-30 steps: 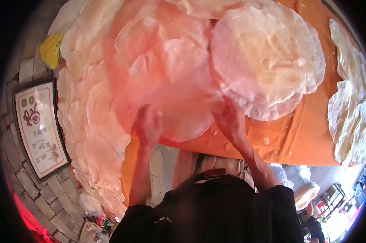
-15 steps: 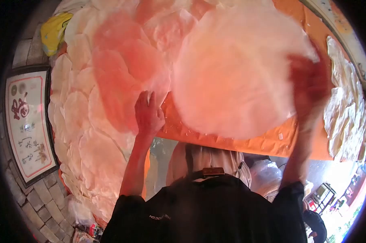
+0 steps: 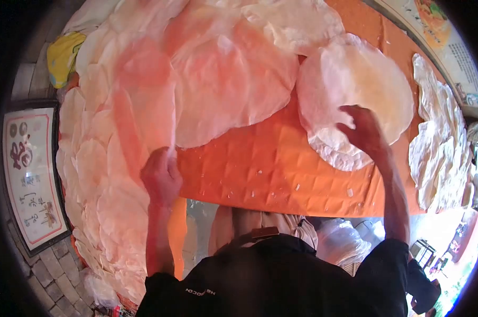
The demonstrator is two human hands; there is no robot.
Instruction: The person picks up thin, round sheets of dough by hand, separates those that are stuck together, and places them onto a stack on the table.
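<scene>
My left hand (image 3: 162,173) is closed, its fingers pinched at the lower edge of a thin, pale flatbread sheet (image 3: 146,100), which is blurred at the left of the table. My right hand (image 3: 364,131) hovers over a round flatbread (image 3: 376,79) at the right, fingers apart with nothing between them. That round flatbread overlaps another flatbread (image 3: 342,153), whose edge sticks out below it. Between my hands a broad, translucent flatbread (image 3: 233,95) lies spread over the others, its lower edge on the orange cloth.
An orange tablecloth (image 3: 260,164) with small crumbs covers the table. Many overlapping flatbreads (image 3: 125,211) fill its left side. A stack of folded, wrinkled sheets (image 3: 439,142) lies at the right end. A framed sign (image 3: 33,174) leans at the left, near a yellow cloth (image 3: 62,58).
The large blurred flatbread at my right hand is gone from the middle, and a round one lies flat at the right. My right hand has opened and moved left; my left hand has moved down-left.
</scene>
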